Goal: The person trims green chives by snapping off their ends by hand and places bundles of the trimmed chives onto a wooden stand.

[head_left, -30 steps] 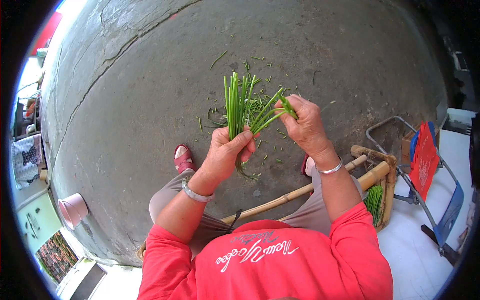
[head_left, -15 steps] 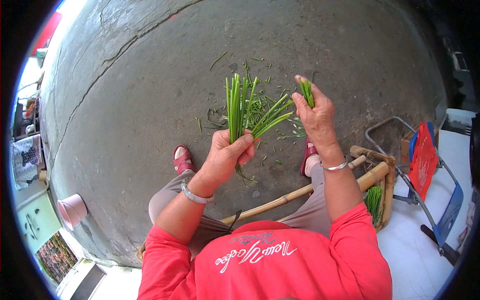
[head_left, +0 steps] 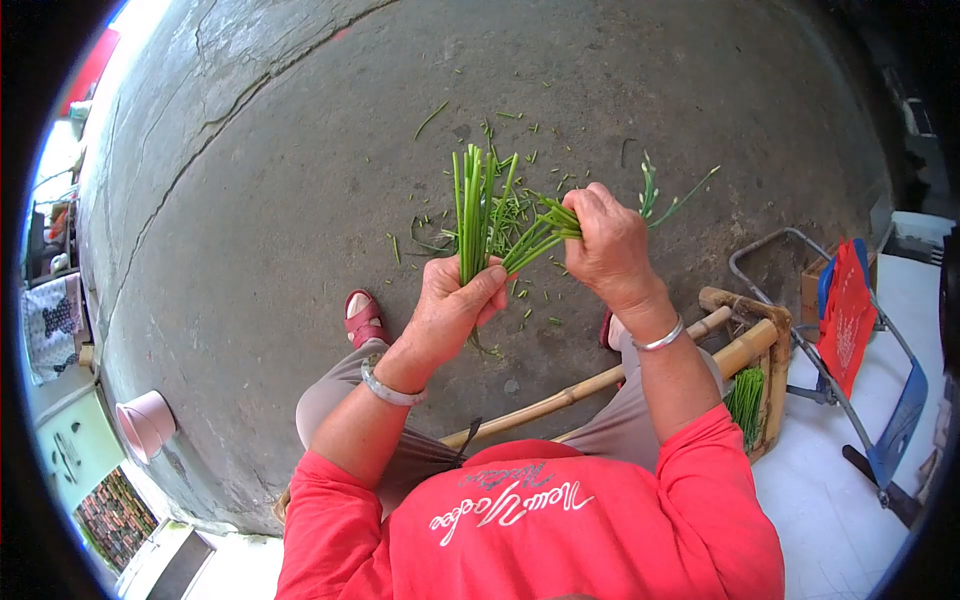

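My left hand (head_left: pixel 460 302) is closed round a bundle of green flowering chive stems (head_left: pixel 473 215), which stand up from the fist with thin ends hanging below it. Part of the bundle leans right, towards my right hand (head_left: pixel 612 250). That hand is closed on more chive stems (head_left: pixel 560 222), and their ends meet or cross the leaning ones; I cannot tell which are joined. Pale-tipped flower buds (head_left: pixel 648 190) stick out beyond my right hand. Short chive pieces (head_left: pixel 513 213) lie scattered on the floor behind the bundle.
A bamboo-framed seat (head_left: pixel 590 388) is under me, with more green stems (head_left: pixel 745 405) beside it at the right. A folding chair (head_left: pixel 890 420) with a red bag (head_left: pixel 845 325) stands farther right. A pink bucket (head_left: pixel 146 424) is on the concrete floor (head_left: pixel 300 180) at left.
My right hand has come down and left and turned over, bringing its stems against the leaning part of the bundle. The flower buds now point up and right. My left hand has hardly moved.
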`<action>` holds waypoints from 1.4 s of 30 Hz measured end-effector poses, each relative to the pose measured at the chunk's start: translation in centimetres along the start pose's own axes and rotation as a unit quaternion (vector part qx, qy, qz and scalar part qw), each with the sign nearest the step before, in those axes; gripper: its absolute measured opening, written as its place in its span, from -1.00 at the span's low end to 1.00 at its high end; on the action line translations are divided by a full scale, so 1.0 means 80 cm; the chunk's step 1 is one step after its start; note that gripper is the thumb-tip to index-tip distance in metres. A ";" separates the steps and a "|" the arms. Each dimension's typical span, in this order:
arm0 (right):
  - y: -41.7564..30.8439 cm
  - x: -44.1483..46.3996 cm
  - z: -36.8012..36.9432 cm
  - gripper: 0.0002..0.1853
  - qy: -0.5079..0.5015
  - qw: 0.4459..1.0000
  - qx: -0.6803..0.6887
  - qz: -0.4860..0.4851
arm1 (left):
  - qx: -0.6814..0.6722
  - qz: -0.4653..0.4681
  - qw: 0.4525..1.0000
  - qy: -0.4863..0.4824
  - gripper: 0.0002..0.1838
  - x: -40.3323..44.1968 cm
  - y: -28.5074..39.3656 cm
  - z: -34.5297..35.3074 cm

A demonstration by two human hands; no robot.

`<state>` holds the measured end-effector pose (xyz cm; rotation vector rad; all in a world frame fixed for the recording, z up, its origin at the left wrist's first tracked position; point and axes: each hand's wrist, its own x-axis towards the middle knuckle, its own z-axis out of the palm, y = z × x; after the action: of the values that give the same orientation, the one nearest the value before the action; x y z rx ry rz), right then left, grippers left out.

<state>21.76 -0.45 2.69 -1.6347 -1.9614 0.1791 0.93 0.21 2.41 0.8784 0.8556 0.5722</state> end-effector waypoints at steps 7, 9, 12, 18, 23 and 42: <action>0.003 0.004 -0.001 -0.77 0.066 0.997 -0.032 0.038 | -0.005 -0.004 1.000 -0.006 -0.82 0.000 0.002 0.000; 0.012 0.005 -0.005 -0.77 0.076 0.996 -0.029 0.040 | 0.000 -0.006 1.000 0.000 -0.82 0.000 0.001 -0.002; 0.017 0.007 -0.011 -0.77 0.089 0.995 -0.022 0.043 | 0.037 0.002 0.999 0.017 -0.82 0.001 -0.002 -0.004; 0.010 -0.004 -0.017 -0.80 0.065 0.997 0.004 0.050 | 0.183 0.056 0.972 0.134 -0.84 -0.004 -0.009 -0.007; 0.009 -0.002 -0.010 -0.76 0.059 0.995 0.058 0.049 | 0.229 0.102 0.959 0.135 -0.85 -0.003 -0.014 -0.010; 0.007 0.004 -0.005 -0.74 -0.051 0.997 0.053 0.010 | 0.209 0.112 0.968 0.083 -0.85 0.003 -0.007 -0.011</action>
<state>22.46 -0.11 2.90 -1.6053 -1.9768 0.3742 0.37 0.49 1.55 1.3382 1.0575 0.6814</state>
